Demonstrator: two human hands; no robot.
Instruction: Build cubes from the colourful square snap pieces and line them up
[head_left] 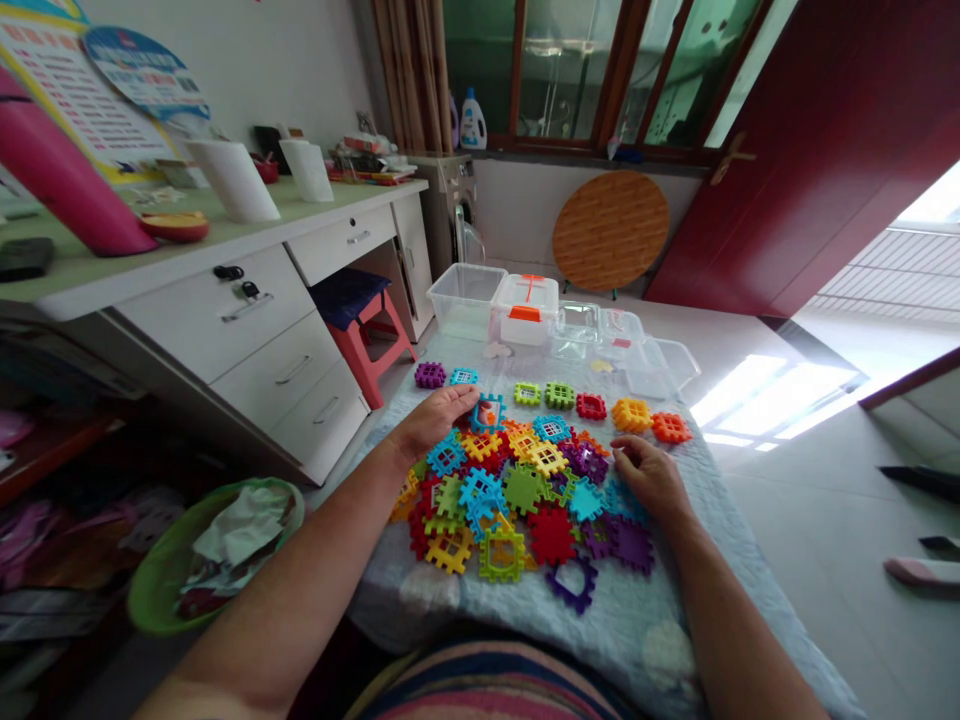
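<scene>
My left hand pinches a blue interlocking square tile with a window-like opening, held just above the far side of a heap. In the heap, toothed plastic tiles in several colours overlap, among them a green tile, a red tile and a purple tile. To the right of the heap, my right hand hovers with loosely curled fingers apart, and nothing shows between them. Behind the heap stand a purple stack, a blue stack, a red stack and an orange stack.
A quilted cloth covers the table. Along its far edge stand a clear bin, a lidded box with orange clasps and other clear containers. A desk, a pink stool and a green basket are at the left.
</scene>
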